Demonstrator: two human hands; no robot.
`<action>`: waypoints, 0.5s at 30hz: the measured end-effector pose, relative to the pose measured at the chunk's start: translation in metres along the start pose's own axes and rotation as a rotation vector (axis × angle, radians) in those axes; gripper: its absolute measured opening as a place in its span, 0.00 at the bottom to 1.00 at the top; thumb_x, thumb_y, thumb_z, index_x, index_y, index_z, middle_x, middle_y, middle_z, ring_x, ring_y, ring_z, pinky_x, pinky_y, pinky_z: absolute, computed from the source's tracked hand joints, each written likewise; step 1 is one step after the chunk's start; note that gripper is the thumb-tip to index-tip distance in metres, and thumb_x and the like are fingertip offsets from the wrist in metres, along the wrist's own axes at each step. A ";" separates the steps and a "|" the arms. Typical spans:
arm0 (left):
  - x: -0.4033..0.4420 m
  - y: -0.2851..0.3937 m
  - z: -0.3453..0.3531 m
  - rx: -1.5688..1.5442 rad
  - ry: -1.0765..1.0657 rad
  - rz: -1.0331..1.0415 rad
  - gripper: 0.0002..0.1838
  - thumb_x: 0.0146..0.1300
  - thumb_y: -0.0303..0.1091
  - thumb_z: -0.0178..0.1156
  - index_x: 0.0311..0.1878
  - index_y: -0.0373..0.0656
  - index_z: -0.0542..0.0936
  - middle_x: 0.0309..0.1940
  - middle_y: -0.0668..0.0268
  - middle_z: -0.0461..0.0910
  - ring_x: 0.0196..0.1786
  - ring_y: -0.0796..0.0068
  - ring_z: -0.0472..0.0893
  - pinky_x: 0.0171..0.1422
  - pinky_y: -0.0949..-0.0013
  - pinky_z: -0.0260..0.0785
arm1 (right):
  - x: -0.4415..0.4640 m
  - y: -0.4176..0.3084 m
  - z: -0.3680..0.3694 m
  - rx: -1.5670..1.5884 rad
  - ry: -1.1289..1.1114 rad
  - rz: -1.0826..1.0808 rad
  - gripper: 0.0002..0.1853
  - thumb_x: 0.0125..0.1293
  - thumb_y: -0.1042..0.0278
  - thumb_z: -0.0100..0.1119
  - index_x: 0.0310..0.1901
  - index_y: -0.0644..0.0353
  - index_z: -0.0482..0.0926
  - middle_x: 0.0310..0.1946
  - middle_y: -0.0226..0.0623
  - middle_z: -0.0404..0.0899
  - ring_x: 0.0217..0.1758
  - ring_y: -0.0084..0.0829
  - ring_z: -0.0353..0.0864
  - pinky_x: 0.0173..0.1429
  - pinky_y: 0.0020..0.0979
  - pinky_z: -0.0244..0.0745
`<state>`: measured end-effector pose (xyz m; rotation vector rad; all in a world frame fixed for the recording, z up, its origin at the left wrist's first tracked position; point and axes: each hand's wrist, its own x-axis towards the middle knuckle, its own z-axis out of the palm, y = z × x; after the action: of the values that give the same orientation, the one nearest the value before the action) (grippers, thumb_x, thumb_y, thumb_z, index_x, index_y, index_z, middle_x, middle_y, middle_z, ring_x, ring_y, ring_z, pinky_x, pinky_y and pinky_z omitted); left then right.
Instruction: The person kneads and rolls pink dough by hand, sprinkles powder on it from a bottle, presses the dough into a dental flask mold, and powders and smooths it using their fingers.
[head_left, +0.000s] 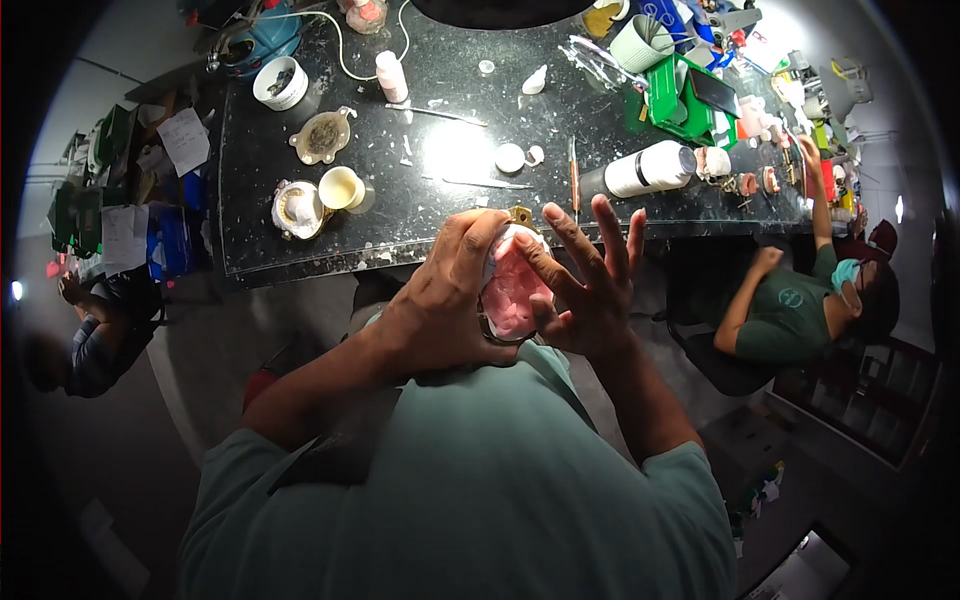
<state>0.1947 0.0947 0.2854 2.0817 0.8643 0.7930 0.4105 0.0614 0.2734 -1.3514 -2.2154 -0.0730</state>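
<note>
Pink material (513,295) lies in a metal-edged mould in front of my chest, just off the table's front edge. My left hand (450,285) is wrapped round the mould's left side, with the thumb at its lower edge. On the right, my right hand (590,285) presses the pink surface with its index finger and thumb, while its other fingers are spread upward. White material and a small brass-coloured part (520,215) show at the mould's top. The palm side of my left hand is hidden.
The dark table (270,232) bears a cream cup (341,188), a plaster cast (299,209), a metal flask part (323,136), a white bottle (650,169), thin tools and a green bin (680,105). A co-worker (790,310) sits right, another person (100,320) left.
</note>
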 end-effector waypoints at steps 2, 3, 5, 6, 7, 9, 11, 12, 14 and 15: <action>-0.001 0.002 0.001 -0.005 -0.010 -0.012 0.65 0.35 0.38 0.86 0.76 0.35 0.55 0.66 0.45 0.65 0.69 0.43 0.69 0.75 0.51 0.67 | 0.001 0.001 -0.003 0.007 0.011 0.002 0.27 0.79 0.35 0.44 0.63 0.37 0.84 0.74 0.29 0.73 0.85 0.47 0.56 0.87 0.62 0.28; -0.001 0.003 0.001 -0.006 -0.014 -0.018 0.65 0.35 0.38 0.86 0.75 0.35 0.55 0.66 0.45 0.65 0.69 0.43 0.69 0.75 0.51 0.68 | 0.001 0.001 -0.001 0.016 0.013 -0.006 0.26 0.79 0.35 0.44 0.63 0.37 0.85 0.74 0.29 0.74 0.85 0.47 0.56 0.87 0.62 0.29; 0.000 0.001 0.001 -0.007 -0.010 -0.019 0.64 0.37 0.39 0.86 0.75 0.35 0.55 0.65 0.45 0.65 0.69 0.43 0.69 0.74 0.51 0.68 | 0.000 -0.001 0.003 0.040 0.007 -0.019 0.26 0.79 0.36 0.45 0.62 0.38 0.85 0.74 0.29 0.74 0.85 0.48 0.56 0.87 0.63 0.29; 0.001 0.000 0.001 -0.006 -0.006 -0.016 0.64 0.37 0.39 0.86 0.75 0.35 0.55 0.65 0.45 0.65 0.69 0.43 0.69 0.74 0.51 0.68 | -0.002 0.001 0.003 0.031 -0.001 -0.014 0.25 0.78 0.37 0.46 0.62 0.38 0.85 0.73 0.30 0.74 0.85 0.47 0.57 0.87 0.63 0.30; 0.002 -0.001 0.001 0.000 0.003 -0.014 0.63 0.38 0.39 0.85 0.75 0.35 0.55 0.65 0.44 0.65 0.69 0.43 0.69 0.74 0.51 0.68 | -0.001 0.001 0.002 0.038 0.007 -0.012 0.24 0.78 0.38 0.46 0.62 0.38 0.85 0.73 0.30 0.74 0.85 0.47 0.57 0.87 0.63 0.30; 0.000 0.000 0.001 0.008 0.013 -0.014 0.63 0.39 0.38 0.85 0.75 0.35 0.55 0.65 0.44 0.66 0.68 0.44 0.69 0.74 0.51 0.68 | -0.003 -0.001 0.000 0.054 0.020 0.002 0.24 0.78 0.38 0.47 0.61 0.37 0.86 0.73 0.29 0.75 0.85 0.47 0.57 0.87 0.63 0.31; -0.001 -0.002 0.005 -0.009 0.010 0.005 0.64 0.37 0.38 0.86 0.76 0.36 0.55 0.67 0.45 0.65 0.70 0.43 0.69 0.73 0.48 0.68 | 0.000 -0.002 0.000 0.081 0.016 0.011 0.23 0.78 0.38 0.47 0.60 0.37 0.86 0.72 0.29 0.75 0.85 0.47 0.57 0.87 0.63 0.30; -0.001 -0.003 0.005 -0.011 0.012 0.018 0.65 0.36 0.38 0.86 0.76 0.37 0.55 0.68 0.45 0.65 0.71 0.42 0.68 0.73 0.46 0.69 | 0.002 -0.002 0.001 0.094 0.019 0.011 0.23 0.77 0.38 0.48 0.60 0.37 0.86 0.72 0.29 0.75 0.85 0.47 0.57 0.87 0.63 0.30; 0.000 -0.003 0.003 -0.001 0.005 0.005 0.65 0.36 0.38 0.86 0.77 0.37 0.55 0.68 0.45 0.65 0.71 0.42 0.68 0.73 0.46 0.69 | 0.002 0.000 0.003 0.074 0.012 -0.006 0.23 0.77 0.39 0.48 0.60 0.36 0.87 0.71 0.29 0.76 0.85 0.47 0.58 0.87 0.63 0.30; 0.000 -0.003 0.004 -0.002 -0.002 -0.003 0.65 0.36 0.38 0.86 0.77 0.37 0.54 0.68 0.45 0.65 0.70 0.42 0.68 0.72 0.46 0.69 | 0.000 0.001 0.003 0.062 0.004 -0.011 0.22 0.77 0.39 0.49 0.60 0.36 0.87 0.71 0.30 0.77 0.85 0.47 0.58 0.87 0.62 0.29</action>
<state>0.1967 0.0946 0.2814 2.0788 0.8654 0.7898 0.4103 0.0629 0.2708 -1.3053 -2.2033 -0.0114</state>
